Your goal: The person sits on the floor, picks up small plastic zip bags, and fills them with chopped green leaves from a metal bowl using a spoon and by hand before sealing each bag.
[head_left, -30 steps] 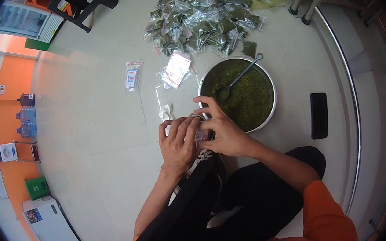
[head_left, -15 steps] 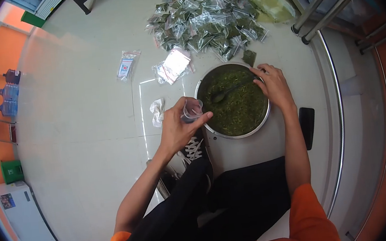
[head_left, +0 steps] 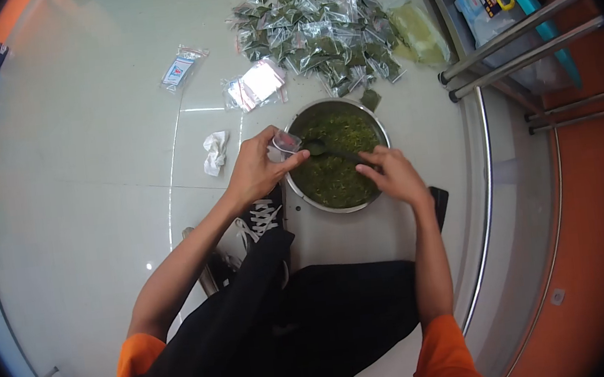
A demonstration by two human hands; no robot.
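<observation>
My left hand (head_left: pixel 259 165) is closed around a small clear plastic cup (head_left: pixel 287 141), tilted at the left rim of a round metal bowl (head_left: pixel 387 135). Chopped green leafy mix (head_left: pixel 338 181) with wet liquid fills much of the bowl. Over its right side, my right hand (head_left: pixel 392 173) pinches the handle of a dark spoon (head_left: pixel 343 155). The spoon's head is right beside the cup's mouth, above the mix; what it carries is hard to make out.
Beyond the bowl lies a heap of clear sachets (head_left: pixel 315 29) with green contents, beside a larger yellow-green bag (head_left: pixel 418 33). Packs of plastic bags (head_left: pixel 258 85) and a crumpled tissue (head_left: pixel 216 153) lie left. A dark phone (head_left: pixel 439 202) and metal rails (head_left: pixel 521 33) are right.
My right hand has taken hold of the spoon at the bowl's right side and brought its head up to the cup. The view has shifted rightward.
</observation>
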